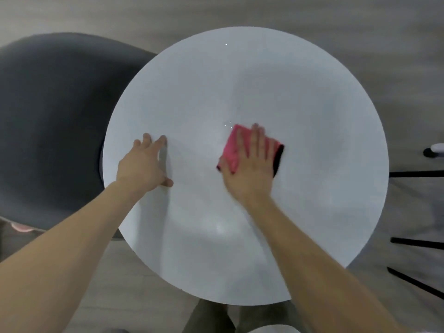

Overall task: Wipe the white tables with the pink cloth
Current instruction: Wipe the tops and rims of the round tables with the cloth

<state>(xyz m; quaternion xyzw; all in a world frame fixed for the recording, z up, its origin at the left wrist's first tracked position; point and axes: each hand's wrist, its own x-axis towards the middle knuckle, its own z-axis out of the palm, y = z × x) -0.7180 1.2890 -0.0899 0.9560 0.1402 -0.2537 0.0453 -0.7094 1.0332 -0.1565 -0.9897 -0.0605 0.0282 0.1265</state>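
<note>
Pink cloth (231, 150) flat mid white table (240, 75)

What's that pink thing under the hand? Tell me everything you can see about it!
It is a pink cloth, soft-looking and seemingly folded into a small pad. It lies flat on the round white table, near the middle. The right hand presses on it with straight fingers, covering most of it, so only its left part and far edges show. A dark strip shows along its right edge; whether that is shadow or backing, I cannot tell.

Grey upholstered chair (52, 131) (dark) on pale wood-look floor (396, 44).
</note>
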